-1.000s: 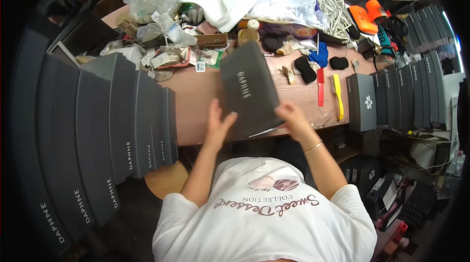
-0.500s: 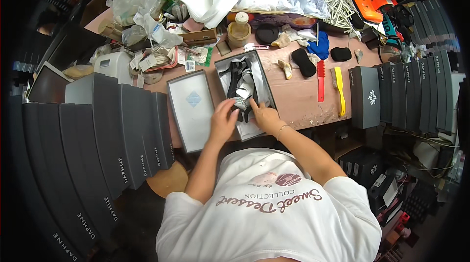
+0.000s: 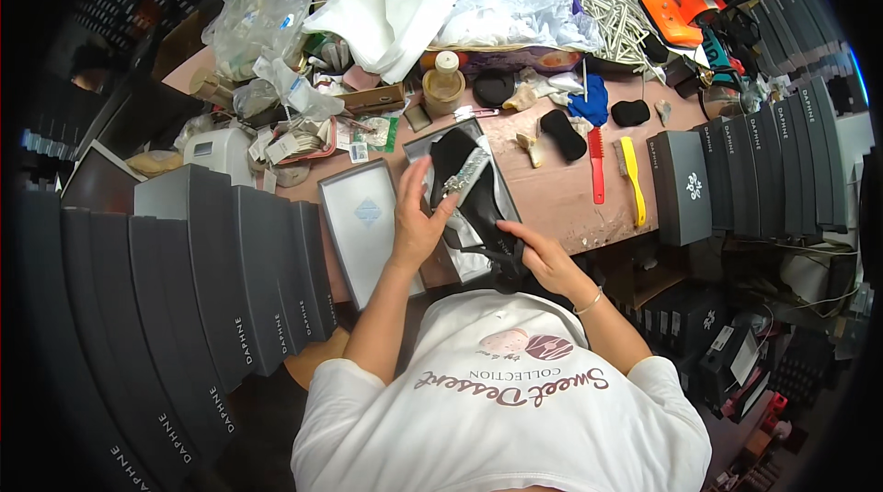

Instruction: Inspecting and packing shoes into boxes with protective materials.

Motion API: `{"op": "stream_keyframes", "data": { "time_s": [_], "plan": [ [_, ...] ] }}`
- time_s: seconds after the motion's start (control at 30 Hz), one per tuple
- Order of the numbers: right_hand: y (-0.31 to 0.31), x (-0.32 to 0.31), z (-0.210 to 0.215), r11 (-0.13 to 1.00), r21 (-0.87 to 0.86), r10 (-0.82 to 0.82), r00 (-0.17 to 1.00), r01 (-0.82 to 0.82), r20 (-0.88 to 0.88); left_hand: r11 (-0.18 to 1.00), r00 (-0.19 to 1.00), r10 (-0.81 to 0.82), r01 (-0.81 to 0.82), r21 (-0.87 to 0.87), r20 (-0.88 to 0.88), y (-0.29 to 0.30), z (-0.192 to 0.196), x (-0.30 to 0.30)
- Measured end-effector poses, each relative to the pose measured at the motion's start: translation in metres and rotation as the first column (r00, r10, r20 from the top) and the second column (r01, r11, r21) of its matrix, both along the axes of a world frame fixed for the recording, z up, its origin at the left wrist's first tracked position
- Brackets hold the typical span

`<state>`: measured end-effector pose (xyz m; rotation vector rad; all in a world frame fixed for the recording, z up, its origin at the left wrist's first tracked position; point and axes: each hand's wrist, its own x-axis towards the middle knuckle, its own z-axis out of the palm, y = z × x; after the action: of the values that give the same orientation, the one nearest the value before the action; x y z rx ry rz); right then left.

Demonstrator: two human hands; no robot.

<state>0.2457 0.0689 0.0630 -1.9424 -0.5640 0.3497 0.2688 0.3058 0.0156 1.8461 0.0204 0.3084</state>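
A black open-toed sandal (image 3: 480, 209) with a sparkling jewelled band is raised over an open grey shoebox (image 3: 509, 190). My right hand (image 3: 549, 264) grips it by the heel end, closed around the back edge, where thin black straps hang down. At the sandal's other side, my left hand (image 3: 416, 221) has its fingers stretched up and its thumb near the jewelled band. White tissue paper (image 3: 469, 264) lines the box beneath; what else lies in it is mostly hidden by the sandal.
Left of the box lies its grey lid (image 3: 354, 244), inner side up. Dark shoeboxes (image 3: 216, 262) stand in rows at left and right. A red brush (image 3: 597, 165) and a yellow brush (image 3: 632, 179) lie right, near black pads (image 3: 563, 135). Plastic bags (image 3: 515, 5) and a jar (image 3: 443, 87) are behind.
The sandal has come up out of the shoebox, its insole now showing. My right hand has moved right and nearer to me; my left hand has risen slightly with fingers extended.
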Motion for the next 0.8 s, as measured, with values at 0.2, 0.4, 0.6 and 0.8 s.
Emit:
{"op": "stream_keyframes", "data": {
  "time_s": [0.2,0.4,0.6,0.8],
  "plan": [
    [0.013,-0.022,0.022,0.997,0.08,0.025,0.991,-0.014,-0.131,0.934,0.982,-0.168,0.13,-0.334,-0.086,-0.004,0.028,-0.024],
    [0.004,-0.01,0.048,0.982,0.105,0.182,0.931,-0.157,-0.316,0.847,0.977,-0.209,0.153,-0.51,-0.054,-0.003,0.028,-0.051],
    [-0.01,0.04,0.074,0.836,-0.226,0.475,0.865,-0.5,-0.16,0.921,0.976,-0.2,0.156,-0.357,-0.09,0.003,0.034,-0.068],
    [0.024,0.03,0.049,0.996,0.05,0.076,0.997,-0.077,0.005,0.967,0.976,-0.201,0.183,-0.178,-0.084,-0.007,0.049,-0.065]
  ]
}}
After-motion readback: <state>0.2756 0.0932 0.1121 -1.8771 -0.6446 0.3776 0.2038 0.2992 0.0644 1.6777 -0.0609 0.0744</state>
